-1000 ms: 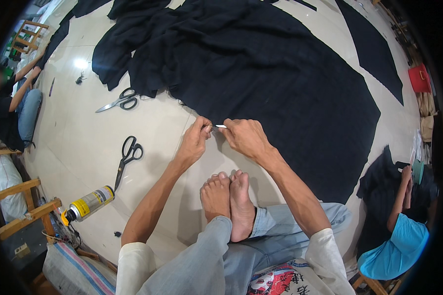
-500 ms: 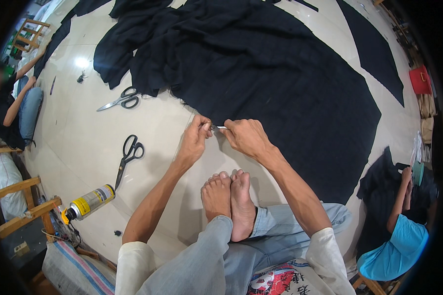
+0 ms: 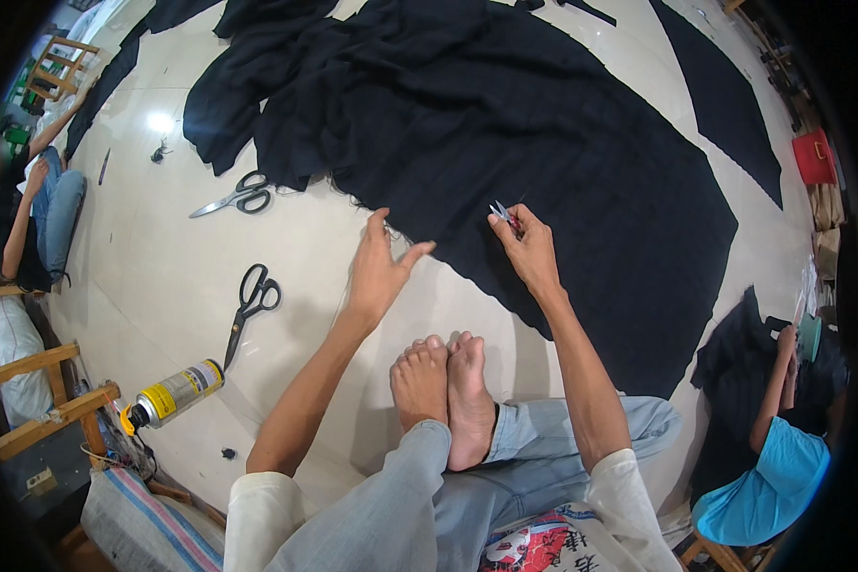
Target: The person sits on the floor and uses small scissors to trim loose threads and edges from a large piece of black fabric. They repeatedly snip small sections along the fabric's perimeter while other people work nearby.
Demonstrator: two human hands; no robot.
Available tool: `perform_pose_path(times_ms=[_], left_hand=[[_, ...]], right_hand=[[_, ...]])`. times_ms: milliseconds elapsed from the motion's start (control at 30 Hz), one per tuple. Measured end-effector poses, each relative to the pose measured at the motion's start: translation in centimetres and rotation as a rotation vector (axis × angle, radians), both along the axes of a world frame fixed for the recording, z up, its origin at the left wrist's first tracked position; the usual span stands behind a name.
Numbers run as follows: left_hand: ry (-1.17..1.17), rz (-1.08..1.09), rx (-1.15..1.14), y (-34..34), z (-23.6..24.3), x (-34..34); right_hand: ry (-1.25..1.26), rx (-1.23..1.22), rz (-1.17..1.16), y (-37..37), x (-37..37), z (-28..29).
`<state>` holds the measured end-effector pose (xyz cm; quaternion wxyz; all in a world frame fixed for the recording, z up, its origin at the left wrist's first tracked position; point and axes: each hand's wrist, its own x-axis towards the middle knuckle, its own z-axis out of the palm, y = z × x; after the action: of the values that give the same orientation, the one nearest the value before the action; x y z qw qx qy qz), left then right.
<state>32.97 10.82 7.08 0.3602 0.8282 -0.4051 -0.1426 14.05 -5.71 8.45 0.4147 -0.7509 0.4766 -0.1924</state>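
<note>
The left hand [image 3: 379,271] is spread, its thumb held well away from the fingers, and the thumb tip reaches the near edge of one large black cloth [image 3: 562,162]; whether it touches the fabric I cannot tell. The right hand [image 3: 530,252] is closed around one pair of small snips [image 3: 505,216], with two silver blades and a bit of red showing at the fingertips. The blades point up and to the left, the snips' long axis slanting from upper left to lower right. They are over the cloth, to the right of the left hand and slightly higher in view than its thumb.

The cloth spreads across the floor [image 3: 324,253] beyond both hands, its long axis running from upper left to lower right. Two pairs of scissors lie left of the hands: silver-bladed scissors [image 3: 235,196] pointing left and slightly down, and black scissors [image 3: 248,307] pointing downward. One yellow-and-grey can [image 3: 179,392] lies below these, nozzle toward lower left.
</note>
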Motion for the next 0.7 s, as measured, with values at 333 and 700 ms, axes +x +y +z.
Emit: perform_pose_path(times_ms=[333, 700], left_hand=[[-0.151, -0.285, -0.238, 1.0, -1.2, 2.6], [0.137, 0.17, -0.248, 5.3, -1.0, 3.6]], right_hand=[[0.007, -0.049, 0.002, 0.4, 0.0, 0.3], [0.008, -0.012, -0.01, 0.3, 0.1, 0.3]])
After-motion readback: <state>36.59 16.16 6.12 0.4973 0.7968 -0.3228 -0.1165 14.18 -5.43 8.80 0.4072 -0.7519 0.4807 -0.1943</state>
